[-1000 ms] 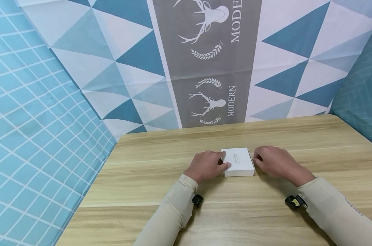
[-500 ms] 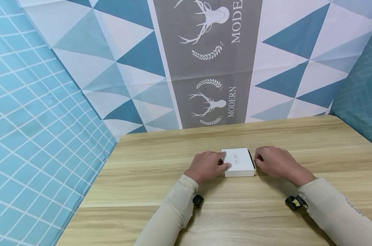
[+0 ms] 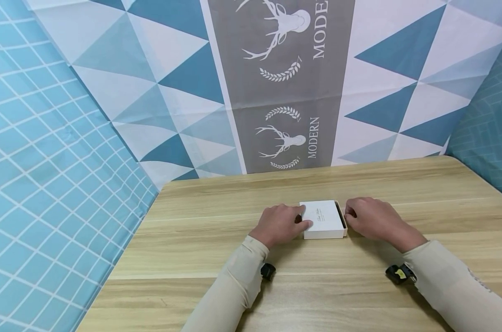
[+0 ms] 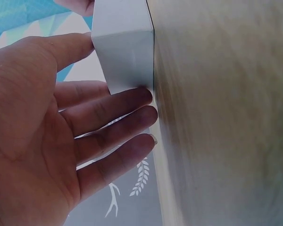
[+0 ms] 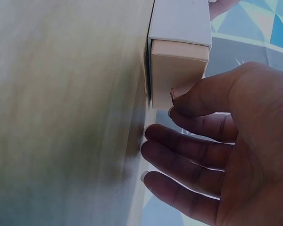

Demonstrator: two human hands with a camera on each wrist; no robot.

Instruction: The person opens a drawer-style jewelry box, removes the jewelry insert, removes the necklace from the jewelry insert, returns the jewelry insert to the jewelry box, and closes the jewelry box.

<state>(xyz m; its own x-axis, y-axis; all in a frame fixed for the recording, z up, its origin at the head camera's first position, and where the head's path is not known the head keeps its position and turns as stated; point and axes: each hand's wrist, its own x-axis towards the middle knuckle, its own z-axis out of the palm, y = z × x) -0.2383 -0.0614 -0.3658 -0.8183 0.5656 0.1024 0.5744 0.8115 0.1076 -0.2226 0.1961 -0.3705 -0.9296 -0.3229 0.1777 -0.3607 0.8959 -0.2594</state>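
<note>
A small white drawer-style box (image 3: 323,216) with fine printing on its lid lies flat on the table. My left hand (image 3: 278,224) grips its left end, thumb on the near side and fingers at the far side; in the left wrist view the other fingers extend past the white end face (image 4: 125,59). At the opposite end, a cream inner drawer (image 5: 177,70) sticks slightly out of the sleeve, with a dark gap showing along its top from the head. My right hand (image 3: 369,218) pinches a small pull tab (image 5: 172,95) on the drawer's front between thumb and index finger. The drawer's contents are hidden.
The wood-grain table (image 3: 217,258) runs back to a patterned cloth backdrop (image 3: 284,97). Blue grid cloth (image 3: 56,152) hangs along the left, teal cloth (image 3: 489,124) at the right. Small black devices (image 3: 268,271) sit at both wrists.
The inner drawer has slid a little to the right out of the white sleeve, and the right hand has shifted slightly right with it. The left hand stays in place on the box.
</note>
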